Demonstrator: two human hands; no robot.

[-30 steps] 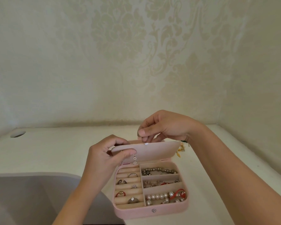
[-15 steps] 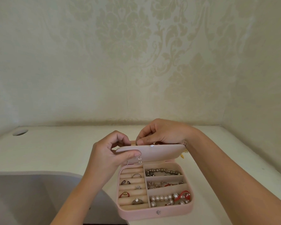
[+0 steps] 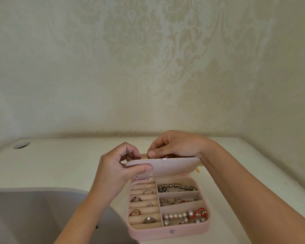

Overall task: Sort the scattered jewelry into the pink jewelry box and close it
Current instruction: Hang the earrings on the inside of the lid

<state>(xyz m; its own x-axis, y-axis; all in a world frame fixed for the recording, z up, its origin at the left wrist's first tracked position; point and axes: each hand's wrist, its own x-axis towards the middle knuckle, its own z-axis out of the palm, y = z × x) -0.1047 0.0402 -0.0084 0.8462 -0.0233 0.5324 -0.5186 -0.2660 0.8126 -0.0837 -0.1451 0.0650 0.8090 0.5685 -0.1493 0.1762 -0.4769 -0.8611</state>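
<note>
Sitting at the table's [image 3: 69, 166] near edge, right of the middle, the jewelry box [image 3: 167, 233] has its lid [image 3: 174, 167] half lowered, tilted much as half a second ago. The left hand [image 3: 114, 166] grips the lid's left end, thumb on top, an earring [image 3: 150, 175] dangling beneath it. The right hand [image 3: 176, 145], higher a second ago, now pinches the lid's top edge. Rings [image 3: 149, 191] and bracelets [image 3: 176, 186] fill the compartments.

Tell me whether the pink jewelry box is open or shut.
Open: the left hand holds the lid raised, and rings show inside the box.
</note>
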